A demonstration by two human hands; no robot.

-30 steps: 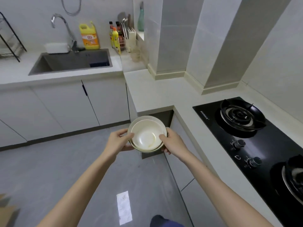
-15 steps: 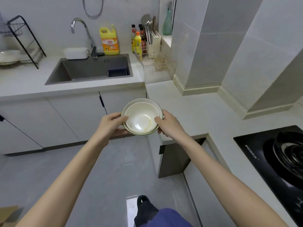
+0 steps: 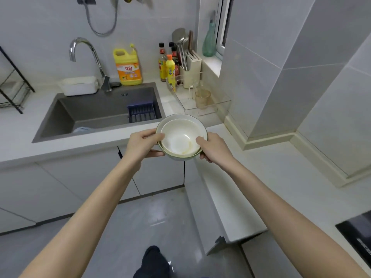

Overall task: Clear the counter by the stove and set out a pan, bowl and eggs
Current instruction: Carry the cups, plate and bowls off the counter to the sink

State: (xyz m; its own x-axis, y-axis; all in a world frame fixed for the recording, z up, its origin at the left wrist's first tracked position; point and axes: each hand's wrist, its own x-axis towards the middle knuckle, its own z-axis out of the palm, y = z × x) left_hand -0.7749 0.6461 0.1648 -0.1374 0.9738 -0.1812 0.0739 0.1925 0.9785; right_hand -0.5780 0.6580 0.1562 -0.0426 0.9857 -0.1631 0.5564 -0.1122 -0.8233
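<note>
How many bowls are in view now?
2. A white bowl sits nested inside a green-rimmed bowl. The left hand and right hand hold the stack near the sink. Another may be hidden between them.

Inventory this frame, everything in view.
bowls: 2, white inside green-rimmed, centre
sink: 1, grey, in counter
faucet: 1, chrome, behind sink
detergent jug: 1, yellow, behind sink
basket: 1, blue, inside sink
tub: 1, white, left of faucet
bottles: several, dark and yellow, right of jug
utensil holder: 1, cream, beside bottles
glass cup: 1, clear, in tray
spray bottle: 1, green, windowsill
wire rack: 1, black, far left
stove: 1, black, bottom right
left hand: grips bowls
right hand: grips bowls
</note>
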